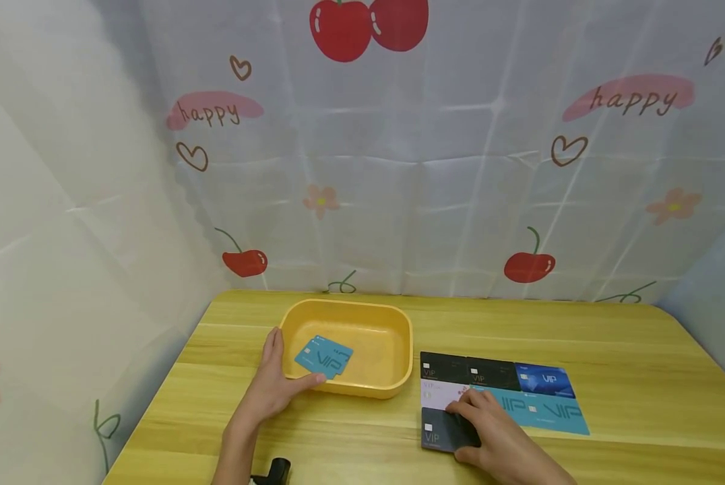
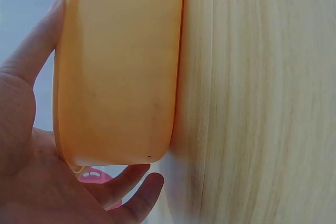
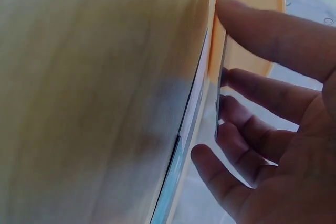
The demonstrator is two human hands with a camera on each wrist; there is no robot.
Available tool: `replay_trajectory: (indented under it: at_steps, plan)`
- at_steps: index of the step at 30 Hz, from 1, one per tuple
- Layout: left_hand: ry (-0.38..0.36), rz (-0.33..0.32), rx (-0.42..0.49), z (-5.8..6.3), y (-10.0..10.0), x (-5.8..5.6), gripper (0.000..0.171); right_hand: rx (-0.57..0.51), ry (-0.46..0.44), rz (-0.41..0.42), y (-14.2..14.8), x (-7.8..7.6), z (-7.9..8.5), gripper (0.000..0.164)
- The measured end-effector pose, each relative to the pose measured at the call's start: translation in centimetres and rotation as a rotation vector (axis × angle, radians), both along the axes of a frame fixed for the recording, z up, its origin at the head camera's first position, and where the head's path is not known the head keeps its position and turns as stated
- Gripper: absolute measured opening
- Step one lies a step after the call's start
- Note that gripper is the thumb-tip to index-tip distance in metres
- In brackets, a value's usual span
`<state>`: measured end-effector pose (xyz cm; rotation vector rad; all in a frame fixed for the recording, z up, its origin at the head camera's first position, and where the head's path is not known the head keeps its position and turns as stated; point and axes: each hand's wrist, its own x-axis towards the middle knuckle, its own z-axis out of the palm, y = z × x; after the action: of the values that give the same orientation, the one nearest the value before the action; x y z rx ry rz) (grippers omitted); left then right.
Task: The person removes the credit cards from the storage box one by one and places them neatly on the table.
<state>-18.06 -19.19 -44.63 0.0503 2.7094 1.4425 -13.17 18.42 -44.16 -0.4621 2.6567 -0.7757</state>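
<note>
My left hand point(image 1: 271, 387) grips the near left corner of a yellow plastic basin point(image 1: 406, 350), thumb at the front rim and fingers along the left side. Overlapping teal cards point(image 1: 325, 356) marked VIP lie inside it. My right hand point(image 1: 498, 438) pinches a black card point(image 1: 438, 431) by its right part, between thumb and fingers. The right wrist view shows this card point(image 3: 222, 66) edge-on, raised off the table. Beyond that hand lie two black cards point(image 1: 444, 368), a dark blue card point(image 1: 544, 380), a pink card point(image 1: 438, 395) and teal cards point(image 1: 556, 411), the last two partly covered by my fingers.
All of this stands on a wood-grain table point(image 1: 350, 438). A white sheet point(image 1: 399, 168) printed with cherries and hearts hangs behind and at the left. A small black object point(image 1: 277, 469) is beside my left wrist at the front edge.
</note>
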Motion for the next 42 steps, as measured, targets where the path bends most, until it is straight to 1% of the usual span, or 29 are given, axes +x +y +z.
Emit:
replay_trajectory:
  at_steps: [4, 10, 12, 16, 19, 28, 35, 42]
  plan:
    - [0.004, -0.002, -0.003, 0.01, -0.03, 0.01, 0.126, 0.013, -0.020, 0.004, 0.02, -0.06, -0.11, 0.047]
    - [0.003, 0.002, -0.023, 0.13, 0.01, -0.03, 0.127, 0.033, -0.006, 0.063, -0.19, -0.05, -0.45, 0.048]
    - [0.003, 0.004, -0.025, 0.16, 0.07, -0.05, 0.127, 0.036, -0.002, 0.053, -0.25, -0.05, -0.58, 0.048]
    - [0.006, 0.003, -0.021, 0.21, 0.20, -0.12, 0.126, 0.047, -0.008, -0.001, -0.27, -0.09, -0.79, 0.050]
    - [0.005, -0.001, -0.020, 0.25, 0.24, -0.15, 0.126, 0.052, -0.006, -0.021, -0.21, -0.07, -0.89, 0.050]
    - [0.015, -0.006, -0.020, 0.24, 0.22, -0.10, 0.126, 0.038, -0.009, -0.030, -0.24, 0.00, -0.86, 0.044]
    - [0.011, -0.001, -0.017, 0.21, 0.20, -0.01, 0.126, 0.048, -0.009, -0.029, -0.46, 0.06, -0.90, 0.039]
    - [0.013, 0.000, -0.023, 0.07, 0.16, 0.01, 0.126, 0.061, -0.004, -0.035, -0.49, 0.09, -1.00, 0.041]
